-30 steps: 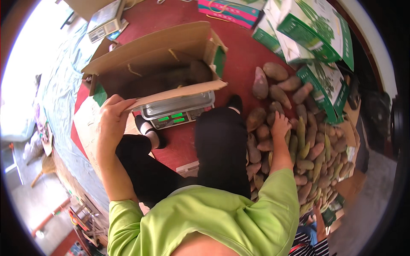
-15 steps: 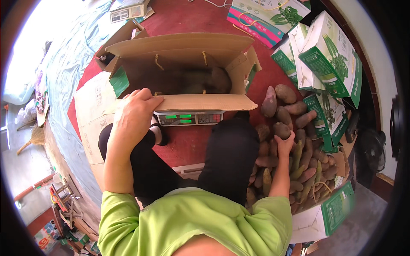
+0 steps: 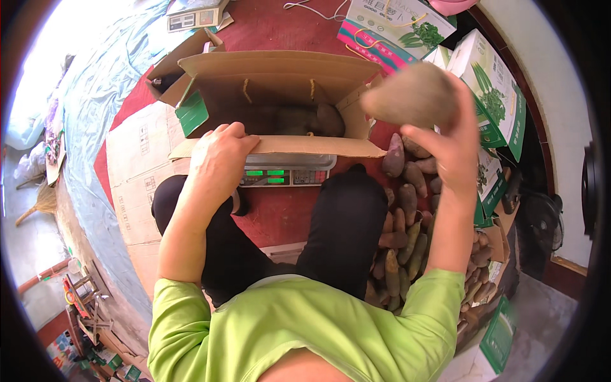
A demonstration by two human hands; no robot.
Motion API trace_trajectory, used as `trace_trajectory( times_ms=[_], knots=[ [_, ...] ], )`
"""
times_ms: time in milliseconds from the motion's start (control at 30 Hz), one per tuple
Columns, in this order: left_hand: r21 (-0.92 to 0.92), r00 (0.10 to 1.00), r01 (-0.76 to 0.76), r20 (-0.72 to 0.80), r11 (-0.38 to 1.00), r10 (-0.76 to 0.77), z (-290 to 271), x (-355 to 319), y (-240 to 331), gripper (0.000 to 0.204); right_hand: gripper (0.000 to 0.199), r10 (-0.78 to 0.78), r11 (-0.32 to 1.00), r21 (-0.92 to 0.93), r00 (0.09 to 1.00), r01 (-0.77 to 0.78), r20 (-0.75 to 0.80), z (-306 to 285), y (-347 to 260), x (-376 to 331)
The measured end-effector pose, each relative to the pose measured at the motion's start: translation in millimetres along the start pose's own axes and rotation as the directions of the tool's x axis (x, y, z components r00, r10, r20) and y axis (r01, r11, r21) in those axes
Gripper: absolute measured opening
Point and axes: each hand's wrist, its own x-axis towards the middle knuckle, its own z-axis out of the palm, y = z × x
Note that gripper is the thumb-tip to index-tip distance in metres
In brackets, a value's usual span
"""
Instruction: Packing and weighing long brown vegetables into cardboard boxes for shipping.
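An open cardboard box (image 3: pixel 280 65) with rope handles sits on a digital scale (image 3: pixel 287 177) in front of me. My left hand (image 3: pixel 219 156) grips the box's near flap (image 3: pixel 318 146), fingers over its edge. Several dark radishes (image 3: pixel 330 120) lie in the box's shadowed bottom. My right hand (image 3: pixel 457 143) is raised to the right of the box, wrapped round a large brownish radish (image 3: pixel 414 95), blurred by motion. Beside my right leg spreads a heap of soil-covered radishes (image 3: pixel 408 204), some greenish, some purplish, partly hidden by my right forearm.
Green-and-white printed cartons (image 3: pixel 490 89) stand at the right. A pink-edged carton (image 3: pixel 375 44) lies at the back. Far left are a second scale (image 3: pixel 191 16), a smaller open box (image 3: pixel 184 63) and a blue sheet (image 3: pixel 95 114). Flattened cardboard (image 3: pixel 143 172) lies left of my leg.
My right hand has lifted a radish from the heap and carried it up and forward, near the box's right end. My left hand still holds the flap.
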Motion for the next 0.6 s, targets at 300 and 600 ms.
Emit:
trace_trajectory(
  times_ms=[300, 600],
  knots=[
    [-0.016, 1.0, -0.022, 0.011, 1.0, 0.022, 1.0, -3.1, -2.9, 0.031, 0.07, 0.243, 0.896, -0.444, 0.817, 0.017, 0.522, 149.9, 76.8, 70.4],
    [-0.021, 1.0, -0.027, 0.01, 0.999, 0.027, 2.1, -1.6, -4.9, 0.028, 0.073, 0.276, 0.829, -0.549, 0.775, 0.106, 0.568, 212.2, 108.5, 84.4]
  ],
)
